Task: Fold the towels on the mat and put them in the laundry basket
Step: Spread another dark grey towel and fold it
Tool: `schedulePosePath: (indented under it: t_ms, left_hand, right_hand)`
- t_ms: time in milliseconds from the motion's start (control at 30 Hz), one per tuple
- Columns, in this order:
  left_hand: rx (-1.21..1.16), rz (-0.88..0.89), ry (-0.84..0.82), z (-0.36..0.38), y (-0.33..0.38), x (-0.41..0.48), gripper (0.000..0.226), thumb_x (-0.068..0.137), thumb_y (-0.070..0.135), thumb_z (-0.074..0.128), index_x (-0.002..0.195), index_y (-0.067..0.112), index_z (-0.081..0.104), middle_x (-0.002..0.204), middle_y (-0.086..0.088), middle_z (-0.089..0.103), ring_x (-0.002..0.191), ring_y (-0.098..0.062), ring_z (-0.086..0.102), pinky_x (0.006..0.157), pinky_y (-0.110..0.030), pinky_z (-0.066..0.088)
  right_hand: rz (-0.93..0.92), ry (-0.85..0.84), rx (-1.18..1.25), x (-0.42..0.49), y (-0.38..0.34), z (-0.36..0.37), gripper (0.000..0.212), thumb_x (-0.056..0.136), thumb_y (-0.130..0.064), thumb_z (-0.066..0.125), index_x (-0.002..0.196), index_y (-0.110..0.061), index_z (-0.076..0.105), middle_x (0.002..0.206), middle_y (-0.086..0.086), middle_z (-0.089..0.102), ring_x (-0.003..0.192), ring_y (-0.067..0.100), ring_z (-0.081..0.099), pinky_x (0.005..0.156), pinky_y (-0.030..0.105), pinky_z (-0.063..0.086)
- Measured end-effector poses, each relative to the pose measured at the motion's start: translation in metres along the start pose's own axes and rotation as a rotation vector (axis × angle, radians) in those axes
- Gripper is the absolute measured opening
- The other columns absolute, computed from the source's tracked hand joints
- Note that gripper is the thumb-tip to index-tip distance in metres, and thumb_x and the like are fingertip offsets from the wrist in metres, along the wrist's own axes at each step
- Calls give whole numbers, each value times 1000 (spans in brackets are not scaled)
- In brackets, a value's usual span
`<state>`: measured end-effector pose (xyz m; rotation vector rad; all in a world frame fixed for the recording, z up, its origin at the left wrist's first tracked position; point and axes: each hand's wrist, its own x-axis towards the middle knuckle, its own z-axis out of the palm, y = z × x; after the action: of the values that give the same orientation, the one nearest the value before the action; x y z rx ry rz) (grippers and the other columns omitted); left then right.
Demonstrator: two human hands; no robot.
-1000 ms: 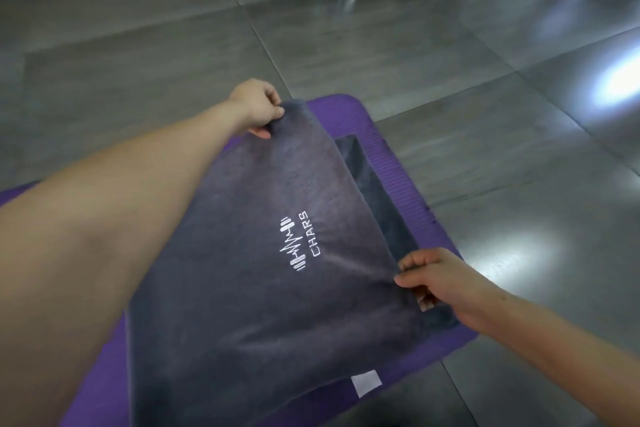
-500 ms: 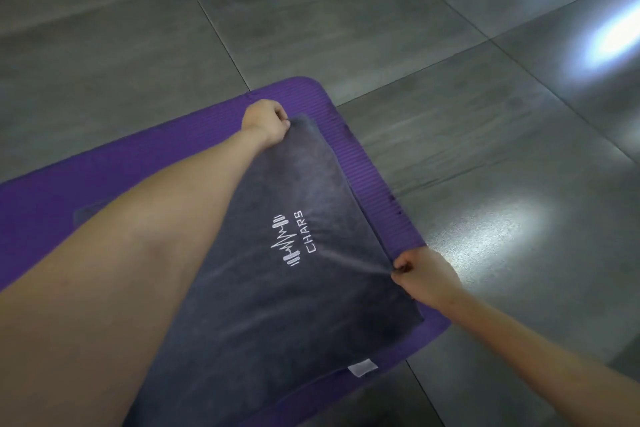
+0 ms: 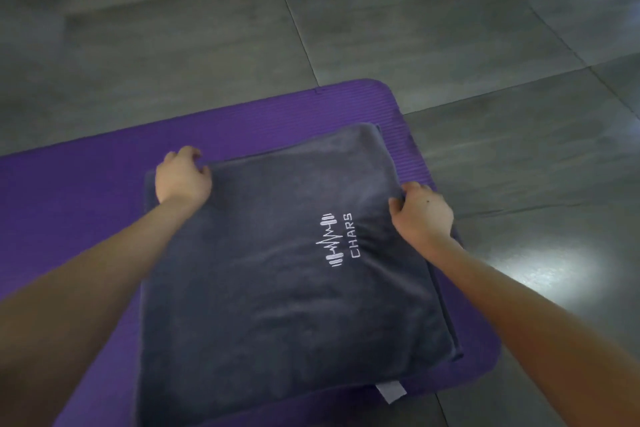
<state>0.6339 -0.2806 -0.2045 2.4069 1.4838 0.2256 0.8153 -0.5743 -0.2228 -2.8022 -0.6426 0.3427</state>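
Two hands held one grey towel (image 3: 277, 288), which lay folded on the purple mat (image 3: 86, 191). The left hand (image 3: 181, 178) curled its fingers over the far edge and seemed to pinch it, though the dim light made that hard to see. The right hand (image 3: 420, 215) gripped the side edge. More folding was probably left. No laundry basket showed, so that step was not done.

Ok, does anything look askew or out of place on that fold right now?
The dark grey folded towel isn't squared: a lower layer peeks out past the top one beside the left hand and along the right edge below the right hand. A white label sticks out at its near edge, where the purple foam mat ends.
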Motion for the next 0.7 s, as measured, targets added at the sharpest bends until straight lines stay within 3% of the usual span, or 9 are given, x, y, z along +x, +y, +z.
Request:
schedulePosePath:
  t_ms: [133, 233, 333, 467, 533, 567, 633, 700]
  left_hand:
    - [80, -324, -22, -20, -72, -23, 37, 89, 19, 54, 119, -2, 52, 121, -30, 50, 108, -48, 49, 90, -46, 41]
    - [-13, -488, -133, -23, -105, -41, 37, 87, 28, 60, 100, -6, 58, 104, -26, 61, 100, -43, 57, 77, -40, 43]
    - [-149, -545, -226, -17, -120, -56, 33, 86, 29, 63, 74, -2, 59, 76, -23, 60, 86, -42, 62, 69, -37, 44]
    - [-286, -595, -160, -9, -124, -64, 26, 80, 22, 73, 94, 1, 65, 100, -22, 66, 96, -37, 63, 83, -40, 48]
    - [-256, -551, -174, -7, -119, -64, 17, 81, 18, 71, 71, 9, 61, 92, -22, 66, 88, -34, 63, 79, -39, 47]
    - [-235, -541, -168, -5, -119, -62, 25, 82, 17, 69, 62, 11, 55, 84, -22, 64, 81, -33, 61, 75, -39, 46]
    - [-228, -534, -151, -3, -121, -55, 30, 83, 18, 68, 59, 12, 50, 75, -18, 60, 75, -32, 59, 72, -38, 46]
    - [-230, -512, -107, -4, -123, -40, 27, 84, 18, 68, 63, 11, 52, 75, -15, 60, 82, -35, 61, 73, -37, 44]
  right_hand:
    - [31, 36, 55, 49, -32, 11, 47, 90, -36, 54, 120, 1, 50, 122, 22, 55, 113, 40, 51, 88, 43, 44]
    - [114, 52, 101, 82, -47, 12, 57, 87, -39, 59, 123, 3, 45, 126, 25, 52, 118, 42, 48, 93, 45, 42]
    - [145, 15, 158, 106, -54, 13, 58, 85, -37, 62, 124, 3, 48, 125, 25, 54, 117, 42, 51, 95, 43, 42]
    - [160, -12, 251, 117, -61, 16, 46, 82, -30, 67, 120, -6, 59, 119, 20, 63, 112, 37, 57, 93, 40, 45]
    - [174, 7, 260, 113, -62, 18, 38, 82, -27, 67, 114, -7, 63, 115, 19, 65, 110, 36, 59, 91, 39, 45]
    - [172, 25, 259, 111, -64, 19, 34, 82, -26, 67, 109, -7, 64, 112, 19, 66, 108, 37, 59, 90, 38, 46]
    - [162, 51, 259, 109, -66, 21, 27, 82, -25, 66, 102, -5, 65, 108, 20, 67, 104, 38, 61, 87, 38, 46]
    - [187, 75, 295, 111, -66, 19, 26, 82, -25, 66, 100, -6, 65, 106, 18, 67, 103, 37, 61, 86, 38, 46]
